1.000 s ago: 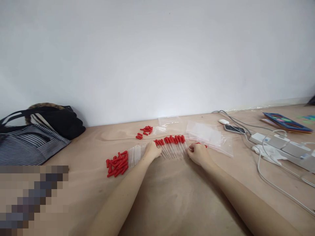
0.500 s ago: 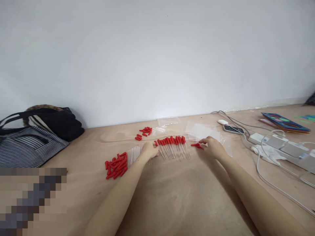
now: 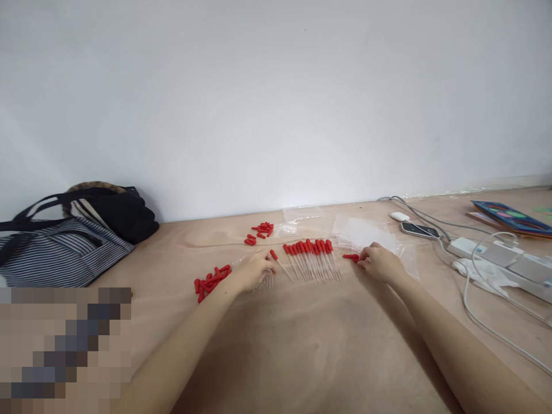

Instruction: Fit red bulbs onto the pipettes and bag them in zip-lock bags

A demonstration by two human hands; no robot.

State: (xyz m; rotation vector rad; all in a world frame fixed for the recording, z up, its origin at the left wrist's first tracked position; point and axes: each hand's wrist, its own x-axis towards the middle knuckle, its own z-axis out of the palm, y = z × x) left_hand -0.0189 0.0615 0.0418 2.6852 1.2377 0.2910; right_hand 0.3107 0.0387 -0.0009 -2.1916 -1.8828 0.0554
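A row of clear droppers with red rubber caps (image 3: 313,257) lies on the tan table (image 3: 302,345). My left hand (image 3: 254,269) rests over a bunch of bare clear tubes, its fingers pinched on one capped dropper (image 3: 278,261) at the row's left end. My right hand (image 3: 379,261) lies to the right of the row, fingers curled on a red cap (image 3: 351,256). A heap of loose red caps (image 3: 211,280) sits to the left of my left hand, and a smaller heap (image 3: 260,232) lies farther back.
Clear zip bags (image 3: 364,234) lie behind my right hand. A striped bag with black straps (image 3: 64,241) stands at the left by the wall. At the right are a phone (image 3: 420,230), a power strip with cables (image 3: 495,256) and a colourful book (image 3: 511,217).
My right hand went from the row's right end out to the right and now pinches a red cap. My left hand slid left and drew one capped dropper away from the row.
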